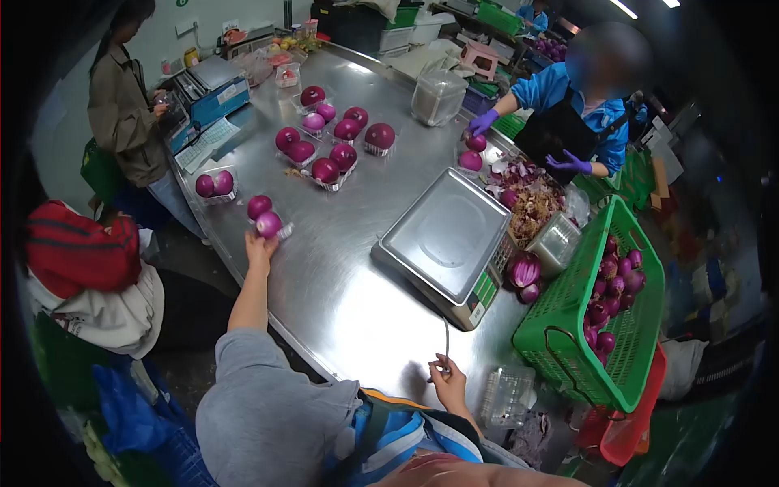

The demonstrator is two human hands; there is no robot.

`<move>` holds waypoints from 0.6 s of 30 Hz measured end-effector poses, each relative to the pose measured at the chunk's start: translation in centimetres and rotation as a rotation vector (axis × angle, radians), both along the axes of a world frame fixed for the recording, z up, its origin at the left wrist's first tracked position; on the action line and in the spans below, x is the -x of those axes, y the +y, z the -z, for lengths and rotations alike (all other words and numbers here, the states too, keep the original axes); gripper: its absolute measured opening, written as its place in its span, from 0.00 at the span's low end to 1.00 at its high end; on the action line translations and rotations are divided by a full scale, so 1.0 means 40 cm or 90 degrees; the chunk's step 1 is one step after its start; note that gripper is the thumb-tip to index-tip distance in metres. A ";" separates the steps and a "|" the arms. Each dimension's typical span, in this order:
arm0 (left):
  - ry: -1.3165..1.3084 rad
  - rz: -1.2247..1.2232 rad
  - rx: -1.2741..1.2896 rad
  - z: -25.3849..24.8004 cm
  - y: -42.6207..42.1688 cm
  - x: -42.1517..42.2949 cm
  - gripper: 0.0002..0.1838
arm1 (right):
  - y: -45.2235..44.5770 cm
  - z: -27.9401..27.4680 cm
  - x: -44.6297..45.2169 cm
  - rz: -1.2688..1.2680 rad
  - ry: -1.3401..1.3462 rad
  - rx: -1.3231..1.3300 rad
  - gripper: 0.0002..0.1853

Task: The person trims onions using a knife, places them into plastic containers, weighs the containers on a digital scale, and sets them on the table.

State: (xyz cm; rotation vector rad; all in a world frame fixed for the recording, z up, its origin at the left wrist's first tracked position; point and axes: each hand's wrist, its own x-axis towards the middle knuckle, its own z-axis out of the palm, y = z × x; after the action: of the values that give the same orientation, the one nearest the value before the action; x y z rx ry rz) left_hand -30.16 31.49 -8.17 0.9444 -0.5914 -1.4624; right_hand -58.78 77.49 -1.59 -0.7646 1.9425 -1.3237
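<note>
My left hand (pixel 260 243) reaches across the steel table (pixel 333 276) to a clear tray holding two purple onions (pixel 267 221), its fingers wrapped at the near end. Near the table's front edge, my right hand (pixel 446 374) is closed, with fingertips pinched together beside a thin dark cable; what they hold is too small to make out. A scale (pixel 446 235) with a bare metal plate stands between my hands and the far worker. Beyond my left hand sit several clear trays of purple onions (pixel 325 170), and another tray of two onions (pixel 214 185) is at the left edge.
A green crate (pixel 560 341) of onions stands at the right, near empty clear trays (pixel 509 396). Onion peels (pixel 531 195) lie by a gloved co-worker (pixel 580 122). Two people are at the left, one beside a blue machine (pixel 219 96).
</note>
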 end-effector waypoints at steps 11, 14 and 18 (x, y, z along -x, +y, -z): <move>-0.849 0.210 0.319 0.017 -0.248 0.167 0.28 | 0.037 -0.011 -0.082 0.069 0.020 -0.087 0.14; -0.961 0.184 0.274 0.072 -0.373 0.238 0.26 | 0.032 -0.018 -0.099 0.117 -0.017 -0.109 0.15; -1.106 0.199 0.262 0.023 -0.452 0.280 0.27 | 0.008 -0.003 -0.101 0.140 -0.005 -0.149 0.14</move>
State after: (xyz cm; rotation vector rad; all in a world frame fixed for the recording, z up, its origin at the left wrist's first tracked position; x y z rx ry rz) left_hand -41.37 13.41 -9.10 1.6672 -2.2293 -0.3376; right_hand -54.74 77.79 -1.49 -0.4414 2.1769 -1.1900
